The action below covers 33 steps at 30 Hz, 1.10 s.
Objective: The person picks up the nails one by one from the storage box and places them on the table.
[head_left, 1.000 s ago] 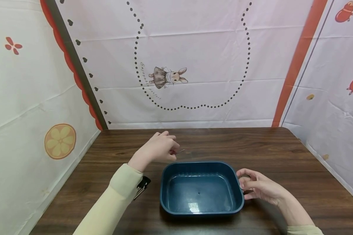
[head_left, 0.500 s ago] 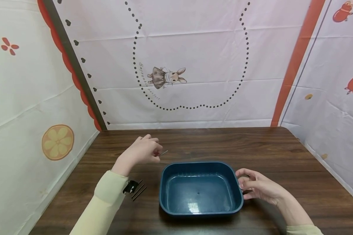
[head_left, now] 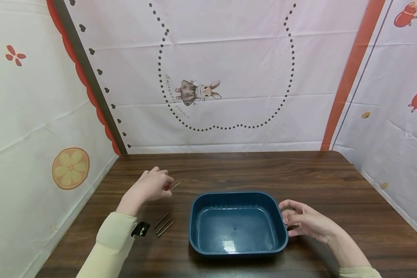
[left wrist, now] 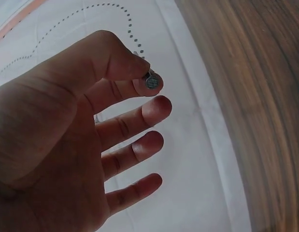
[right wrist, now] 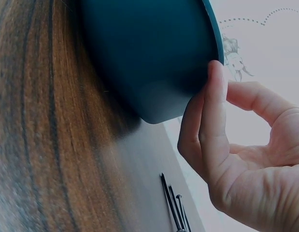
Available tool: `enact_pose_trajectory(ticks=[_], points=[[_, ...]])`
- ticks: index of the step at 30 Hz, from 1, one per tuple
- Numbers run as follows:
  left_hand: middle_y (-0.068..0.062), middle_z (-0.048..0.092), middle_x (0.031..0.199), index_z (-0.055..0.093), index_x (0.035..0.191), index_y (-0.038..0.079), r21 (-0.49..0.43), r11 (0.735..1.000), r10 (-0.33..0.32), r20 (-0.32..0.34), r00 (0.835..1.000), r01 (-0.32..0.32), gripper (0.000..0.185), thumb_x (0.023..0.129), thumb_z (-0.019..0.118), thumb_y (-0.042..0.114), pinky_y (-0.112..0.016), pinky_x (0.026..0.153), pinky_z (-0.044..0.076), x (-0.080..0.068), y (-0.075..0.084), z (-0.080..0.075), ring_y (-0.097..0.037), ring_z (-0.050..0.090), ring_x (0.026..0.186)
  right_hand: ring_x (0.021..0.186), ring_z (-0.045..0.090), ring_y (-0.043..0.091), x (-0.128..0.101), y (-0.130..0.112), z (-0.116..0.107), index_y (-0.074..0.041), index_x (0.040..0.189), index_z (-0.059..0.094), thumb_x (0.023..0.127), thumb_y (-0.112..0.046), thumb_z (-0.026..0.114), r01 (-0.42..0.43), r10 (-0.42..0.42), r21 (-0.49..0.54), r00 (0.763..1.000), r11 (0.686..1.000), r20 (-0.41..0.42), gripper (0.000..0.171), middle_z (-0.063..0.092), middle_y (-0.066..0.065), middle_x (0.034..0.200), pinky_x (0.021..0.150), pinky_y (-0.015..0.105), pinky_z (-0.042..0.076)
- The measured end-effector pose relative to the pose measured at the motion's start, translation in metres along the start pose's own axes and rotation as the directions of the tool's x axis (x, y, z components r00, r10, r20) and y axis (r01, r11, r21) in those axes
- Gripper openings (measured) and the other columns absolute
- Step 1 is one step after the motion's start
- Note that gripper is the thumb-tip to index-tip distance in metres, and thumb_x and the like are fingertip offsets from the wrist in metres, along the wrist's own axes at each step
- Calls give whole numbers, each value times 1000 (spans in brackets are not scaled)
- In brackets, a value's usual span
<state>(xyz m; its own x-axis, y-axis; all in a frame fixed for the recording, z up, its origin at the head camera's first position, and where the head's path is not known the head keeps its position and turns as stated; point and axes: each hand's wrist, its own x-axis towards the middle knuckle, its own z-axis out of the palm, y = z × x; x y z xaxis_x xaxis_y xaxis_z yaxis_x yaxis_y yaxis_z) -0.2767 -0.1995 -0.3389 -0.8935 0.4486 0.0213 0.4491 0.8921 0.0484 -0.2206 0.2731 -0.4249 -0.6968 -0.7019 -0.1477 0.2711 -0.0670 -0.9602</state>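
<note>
My left hand (head_left: 149, 187) is raised over the table, left of and beyond a dark blue plastic tray (head_left: 235, 227). Between thumb and index finger it pinches a thin metal nail (head_left: 175, 185), whose round, cross-hatched nail head (left wrist: 151, 81) shows at the fingertips in the left wrist view; the other fingers extend loosely. Three more nails (head_left: 163, 226) lie side by side on the table, left of the tray. My right hand (head_left: 309, 222), fingers loosely bent, touches the tray's right wall, its fingertips right at the rim. Dark nails (right wrist: 173, 203) also show below this hand in the right wrist view.
The brown wood-grain table (head_left: 250, 170) spreads round the tray. A printed white cloth (head_left: 229, 69) hangs behind it and along both sides. A black device (head_left: 140, 229) sits at my left wrist.
My left hand has moved left and slightly nearer to me, carrying the nail. Its arm has uncovered the nails on the table. The right hand and the tray stay in place.
</note>
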Motion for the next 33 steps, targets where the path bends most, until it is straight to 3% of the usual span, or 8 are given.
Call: enact_pose_trajectory(ticks=[14,23,33], points=[[4,47,70,52,64,20,-47,988,-143,69,987,146,20,74,69,21,-37,66,29,-23,-14,22,-22,42,82,85,63,6,0,1,2,-17,123,48,101,-4,42,-8,8,-13,1000,1000,-20,26,63,-10,92,81,28,59],[4,49,70,54,64,19,-42,979,-193,102,976,198,22,76,71,20,-39,68,29,-27,-17,39,-23,42,84,86,64,6,-1,0,2,-17,124,48,101,-3,41,2,-2,-10,1000,1000,-15,27,64,-9,94,81,28,59],[2,50,69,52,63,18,-43,971,-230,118,966,237,22,75,71,19,-40,68,30,-29,-15,45,-23,42,80,85,64,6,-1,-1,3,-17,123,47,101,-3,41,-6,6,-14,1000,1000,-23,27,63,-9,93,81,29,59]])
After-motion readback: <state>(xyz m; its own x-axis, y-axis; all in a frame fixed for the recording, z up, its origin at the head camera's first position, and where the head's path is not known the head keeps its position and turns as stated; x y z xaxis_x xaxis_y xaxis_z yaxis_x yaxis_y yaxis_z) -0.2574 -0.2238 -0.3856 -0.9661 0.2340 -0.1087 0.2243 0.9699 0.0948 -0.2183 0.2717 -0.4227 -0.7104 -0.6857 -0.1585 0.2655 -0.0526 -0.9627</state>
